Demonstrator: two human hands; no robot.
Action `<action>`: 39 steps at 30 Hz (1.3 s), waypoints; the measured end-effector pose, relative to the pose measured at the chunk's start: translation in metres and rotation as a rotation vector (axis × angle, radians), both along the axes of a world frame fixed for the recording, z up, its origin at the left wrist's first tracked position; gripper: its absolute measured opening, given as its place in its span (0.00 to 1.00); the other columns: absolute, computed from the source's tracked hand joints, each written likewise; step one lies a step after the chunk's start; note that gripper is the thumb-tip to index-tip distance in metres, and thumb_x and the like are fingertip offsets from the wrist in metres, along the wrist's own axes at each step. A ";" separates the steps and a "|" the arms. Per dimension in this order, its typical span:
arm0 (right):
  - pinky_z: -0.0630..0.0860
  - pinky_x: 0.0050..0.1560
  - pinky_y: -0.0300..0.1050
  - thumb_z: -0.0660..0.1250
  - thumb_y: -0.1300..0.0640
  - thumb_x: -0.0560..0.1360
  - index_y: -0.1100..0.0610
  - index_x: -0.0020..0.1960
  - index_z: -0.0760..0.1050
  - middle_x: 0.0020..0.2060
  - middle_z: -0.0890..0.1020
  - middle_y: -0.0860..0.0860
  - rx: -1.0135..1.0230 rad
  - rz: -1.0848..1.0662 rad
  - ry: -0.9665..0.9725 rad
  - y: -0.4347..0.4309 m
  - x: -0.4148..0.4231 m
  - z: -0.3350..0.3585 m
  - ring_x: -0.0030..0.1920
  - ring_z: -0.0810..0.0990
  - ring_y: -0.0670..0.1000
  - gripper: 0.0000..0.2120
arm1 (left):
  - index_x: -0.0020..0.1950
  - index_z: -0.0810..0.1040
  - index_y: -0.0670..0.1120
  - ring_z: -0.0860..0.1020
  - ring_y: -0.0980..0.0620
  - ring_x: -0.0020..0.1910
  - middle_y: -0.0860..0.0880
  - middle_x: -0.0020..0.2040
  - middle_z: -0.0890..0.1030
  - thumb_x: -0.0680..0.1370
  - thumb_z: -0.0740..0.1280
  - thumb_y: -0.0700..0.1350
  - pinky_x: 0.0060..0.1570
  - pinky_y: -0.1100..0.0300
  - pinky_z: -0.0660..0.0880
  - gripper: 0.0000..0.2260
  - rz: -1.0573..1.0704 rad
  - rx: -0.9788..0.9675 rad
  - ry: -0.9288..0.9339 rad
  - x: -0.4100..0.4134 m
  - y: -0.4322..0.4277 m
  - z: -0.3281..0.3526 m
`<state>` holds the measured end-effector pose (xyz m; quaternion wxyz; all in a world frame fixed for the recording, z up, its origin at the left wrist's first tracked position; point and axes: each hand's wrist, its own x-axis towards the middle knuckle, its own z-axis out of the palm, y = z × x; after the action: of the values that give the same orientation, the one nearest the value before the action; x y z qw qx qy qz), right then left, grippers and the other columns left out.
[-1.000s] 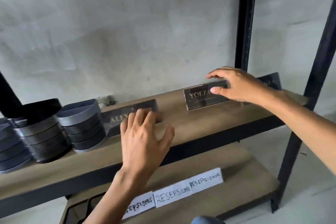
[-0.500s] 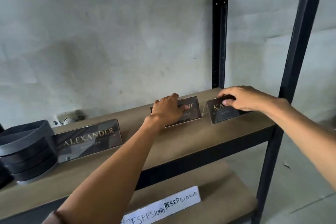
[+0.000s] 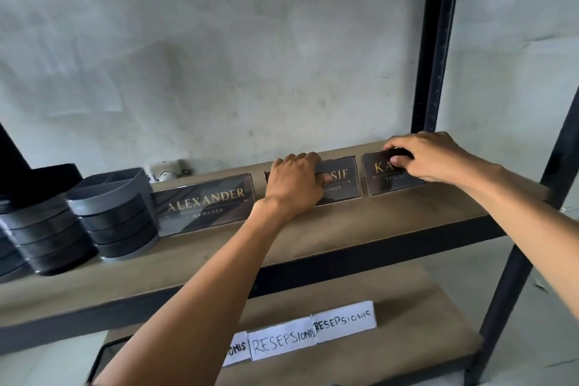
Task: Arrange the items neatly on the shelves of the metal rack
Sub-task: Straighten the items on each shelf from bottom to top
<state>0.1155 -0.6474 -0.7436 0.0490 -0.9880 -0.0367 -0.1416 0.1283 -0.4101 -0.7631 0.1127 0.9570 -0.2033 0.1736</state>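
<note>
On the shelf [image 3: 344, 229], three nameplates [image 3: 205, 204]: left hand [image 3: 294, 182] grips the middle one [image 3: 340, 180], right hand [image 3: 429, 157] the rightmost one [image 3: 380, 180].

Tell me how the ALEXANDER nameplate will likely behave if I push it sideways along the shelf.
The ALEXANDER nameplate stands on a thin lower edge, so a high push would probably tip it; push low. Its straight edges suggest it's stiff and probably light. The glossy face may be slippery.
</note>
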 end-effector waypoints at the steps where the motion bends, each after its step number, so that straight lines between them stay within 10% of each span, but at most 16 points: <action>1: 0.71 0.51 0.46 0.62 0.49 0.79 0.46 0.65 0.72 0.56 0.81 0.51 -0.002 -0.001 -0.001 0.003 0.001 0.000 0.54 0.78 0.54 0.14 | 0.65 0.73 0.46 0.72 0.46 0.63 0.48 0.62 0.78 0.82 0.61 0.54 0.61 0.54 0.62 0.16 0.001 -0.001 -0.001 0.000 0.002 0.000; 30: 0.73 0.49 0.46 0.60 0.47 0.80 0.44 0.65 0.71 0.56 0.81 0.49 -0.080 0.004 0.005 0.032 0.004 0.005 0.43 0.71 0.47 0.15 | 0.68 0.71 0.46 0.71 0.46 0.65 0.47 0.63 0.76 0.82 0.61 0.52 0.64 0.53 0.60 0.17 -0.015 -0.002 0.014 -0.002 0.024 0.000; 39: 0.51 0.73 0.55 0.59 0.47 0.80 0.46 0.72 0.64 0.70 0.71 0.49 -0.027 0.019 0.027 0.030 0.004 0.000 0.70 0.68 0.54 0.21 | 0.75 0.62 0.45 0.62 0.45 0.73 0.46 0.72 0.68 0.83 0.57 0.52 0.74 0.52 0.49 0.22 -0.030 0.056 -0.049 -0.007 0.025 -0.003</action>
<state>0.1199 -0.6175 -0.7433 0.0374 -0.9900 -0.0475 -0.1271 0.1214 -0.3852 -0.7665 0.0835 0.9521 -0.2251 0.1896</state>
